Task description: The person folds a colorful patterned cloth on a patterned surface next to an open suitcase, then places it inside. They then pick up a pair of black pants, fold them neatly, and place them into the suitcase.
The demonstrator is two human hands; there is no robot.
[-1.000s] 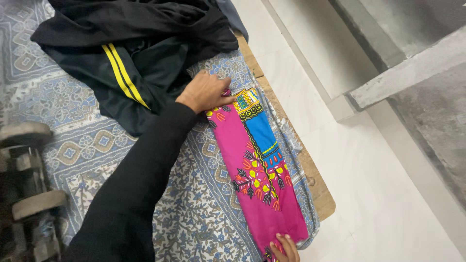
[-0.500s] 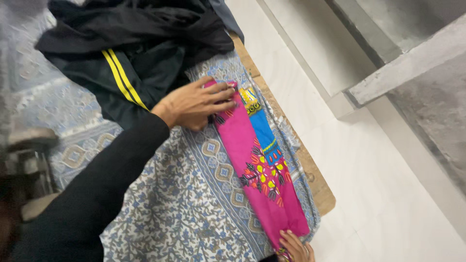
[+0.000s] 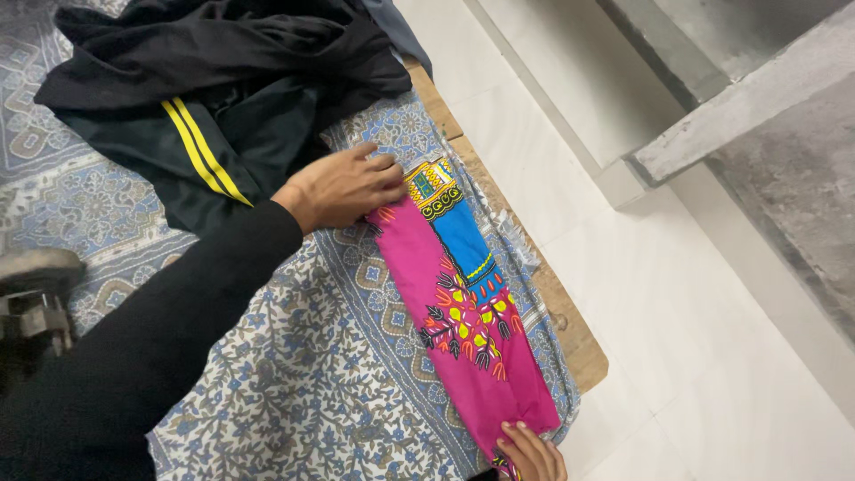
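Hands (image 3: 343, 187) flat on both ends of folded pink cloth (image 3: 463, 330).

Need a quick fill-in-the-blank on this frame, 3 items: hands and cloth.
1. The left hand presses the far end of the folded ____ patterned cloth.
2. The right hand holds that cloth's ____ end.
3. The black garment behind bears two ____ stripes.

Missing words: pink; near; yellow

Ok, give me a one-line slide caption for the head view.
Left hand and right hand press opposite ends of a folded pink cloth on a patterned sheet, beside black clothes.
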